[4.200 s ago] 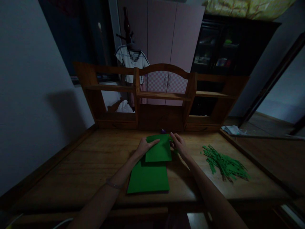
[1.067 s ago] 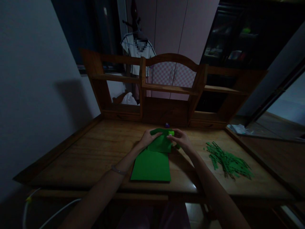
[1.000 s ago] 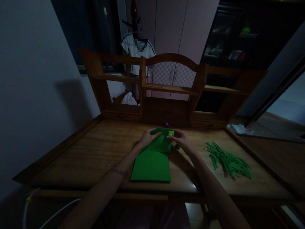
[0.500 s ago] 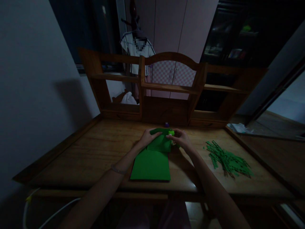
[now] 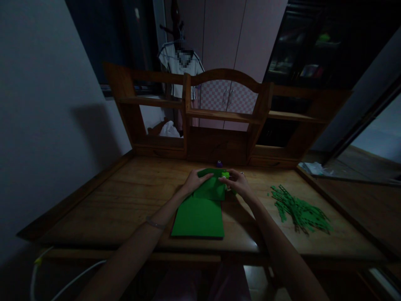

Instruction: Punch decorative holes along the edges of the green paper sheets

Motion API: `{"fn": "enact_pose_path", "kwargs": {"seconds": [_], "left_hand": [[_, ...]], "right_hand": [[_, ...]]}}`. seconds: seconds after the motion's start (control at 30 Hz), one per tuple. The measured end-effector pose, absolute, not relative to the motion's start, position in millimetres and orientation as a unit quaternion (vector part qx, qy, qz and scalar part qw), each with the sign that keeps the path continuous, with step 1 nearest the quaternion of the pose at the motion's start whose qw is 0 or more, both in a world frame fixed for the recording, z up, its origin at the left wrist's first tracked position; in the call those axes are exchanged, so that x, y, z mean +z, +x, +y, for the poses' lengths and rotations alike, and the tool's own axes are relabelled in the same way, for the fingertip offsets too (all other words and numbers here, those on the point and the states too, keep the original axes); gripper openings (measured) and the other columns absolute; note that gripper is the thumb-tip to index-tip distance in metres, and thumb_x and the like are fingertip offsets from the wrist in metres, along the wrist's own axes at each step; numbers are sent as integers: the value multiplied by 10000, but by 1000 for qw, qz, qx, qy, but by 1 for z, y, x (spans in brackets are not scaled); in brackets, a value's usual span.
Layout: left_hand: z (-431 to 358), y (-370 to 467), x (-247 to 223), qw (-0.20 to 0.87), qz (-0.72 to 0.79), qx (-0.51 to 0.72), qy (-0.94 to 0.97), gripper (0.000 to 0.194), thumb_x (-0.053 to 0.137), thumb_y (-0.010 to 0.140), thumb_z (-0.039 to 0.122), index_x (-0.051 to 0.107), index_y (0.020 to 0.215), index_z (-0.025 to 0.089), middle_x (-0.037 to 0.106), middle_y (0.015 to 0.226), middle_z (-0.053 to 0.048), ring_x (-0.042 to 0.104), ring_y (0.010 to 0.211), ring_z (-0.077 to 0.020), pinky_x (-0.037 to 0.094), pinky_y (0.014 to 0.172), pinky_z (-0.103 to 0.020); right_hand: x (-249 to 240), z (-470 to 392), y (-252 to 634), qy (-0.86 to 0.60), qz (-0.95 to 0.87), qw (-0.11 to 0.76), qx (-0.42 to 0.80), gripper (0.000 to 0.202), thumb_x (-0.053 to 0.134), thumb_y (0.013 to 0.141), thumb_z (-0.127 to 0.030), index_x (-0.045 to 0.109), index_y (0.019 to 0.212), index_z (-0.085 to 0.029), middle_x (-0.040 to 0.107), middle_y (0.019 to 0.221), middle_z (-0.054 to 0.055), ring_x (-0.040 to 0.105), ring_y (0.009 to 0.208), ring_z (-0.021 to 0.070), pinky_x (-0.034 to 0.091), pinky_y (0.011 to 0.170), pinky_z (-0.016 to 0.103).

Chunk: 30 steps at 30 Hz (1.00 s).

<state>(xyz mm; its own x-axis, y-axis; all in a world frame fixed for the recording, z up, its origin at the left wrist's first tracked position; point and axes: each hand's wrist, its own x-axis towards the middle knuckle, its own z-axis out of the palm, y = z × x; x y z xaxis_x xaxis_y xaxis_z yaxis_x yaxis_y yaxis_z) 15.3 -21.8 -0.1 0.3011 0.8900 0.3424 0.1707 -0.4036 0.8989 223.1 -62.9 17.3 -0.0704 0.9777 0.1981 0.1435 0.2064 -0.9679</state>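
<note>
My left hand (image 5: 193, 182) grips the left side of a green sheet of paper (image 5: 208, 190), thumb laid on its face. That sheet is raised and slightly curved over the far part of a flat green stack of paper (image 5: 198, 218). At its right edge, my right hand (image 5: 238, 182) is closed around a small bright green craft punch (image 5: 225, 174), thumb on the near side. The punch sits against the sheet's upper right corner; whether the paper is inside its slot I cannot tell. Fingers of the right hand are partly hidden behind it.
A pile of perforated green paper strips and scraps (image 5: 300, 211) lies on the right of the wooden desk (image 5: 125, 200). Beyond my hands stands a small purple object (image 5: 219, 164). A wooden shelf unit (image 5: 216, 144) closes off the back of the desk.
Both hands keep nearly the same place and grip. The right fingers and the punch shift very slightly at the sheet's edge.
</note>
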Motion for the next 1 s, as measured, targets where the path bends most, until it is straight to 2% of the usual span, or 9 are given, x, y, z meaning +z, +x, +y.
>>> {"fn": "enact_pose_path", "kwargs": {"seconds": [0.27, 0.63, 1.0], "left_hand": [[-21, 15, 0, 393, 379, 453, 705, 428, 643, 766, 501, 700, 989, 140, 725, 962, -75, 661, 833, -212, 515, 715, -282], [-20, 15, -1, 394, 366, 451, 712, 420, 627, 788, 487, 695, 1003, 133, 726, 952, -75, 660, 814, -205, 516, 702, -284], [-20, 15, -2, 373, 372, 459, 715, 408, 638, 784, 480, 699, 994, 136, 725, 976, -75, 663, 843, -207, 513, 733, -285]], "right_hand": [[15, -62, 224, -454, -608, 492, 426, 407, 767, 636, -423, 623, 945, -200, 683, 850, 24, 633, 672, 154, 467, 505, 220], [13, -60, 224, -458, -611, 488, 423, 431, 765, 631, -443, 625, 959, -201, 685, 877, 34, 652, 747, 182, 491, 545, 235], [15, -62, 225, -470, -620, 476, 409, 449, 748, 656, -461, 614, 989, -191, 677, 863, 39, 628, 659, 157, 459, 483, 218]]}}
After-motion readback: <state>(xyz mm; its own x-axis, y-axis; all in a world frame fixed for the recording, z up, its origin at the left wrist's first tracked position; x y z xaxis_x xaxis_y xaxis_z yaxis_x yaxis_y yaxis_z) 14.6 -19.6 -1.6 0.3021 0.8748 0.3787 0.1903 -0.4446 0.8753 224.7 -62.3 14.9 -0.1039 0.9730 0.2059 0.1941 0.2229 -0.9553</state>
